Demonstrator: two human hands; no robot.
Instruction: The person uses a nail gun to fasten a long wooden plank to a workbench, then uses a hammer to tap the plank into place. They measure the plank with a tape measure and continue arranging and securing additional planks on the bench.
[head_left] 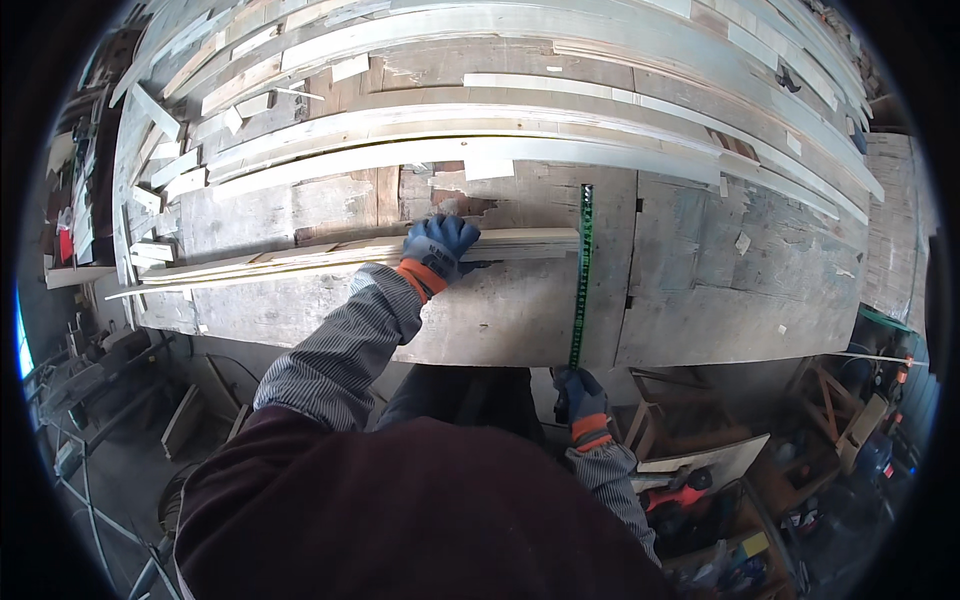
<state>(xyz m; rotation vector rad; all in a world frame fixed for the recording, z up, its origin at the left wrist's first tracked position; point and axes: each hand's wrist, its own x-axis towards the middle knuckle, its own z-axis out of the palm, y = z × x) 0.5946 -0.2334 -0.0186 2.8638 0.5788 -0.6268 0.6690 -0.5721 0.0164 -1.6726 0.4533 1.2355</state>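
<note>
A bundle of thin wooden strips (340, 250) lies along the near half of the worktable. My left hand (442, 243), in a blue work glove with an orange cuff, is closed over the bundle toward its right end. Just at the strips' right ends, a green tape measure (583, 270) lies stretched across the boards from front to back. My right hand (582, 395), gloved alike, is closed round the tape's near end just off the table's front edge. The case itself is mostly hidden by the fingers.
Long pale boards (450, 120) lie across the far half of the worktable (740, 310). Small wood offcuts (185, 165) are scattered at the left. Below the table's right side are a wooden frame (670, 400) and a red-and-black tool (680, 490); metal framework (90, 480) stands lower left.
</note>
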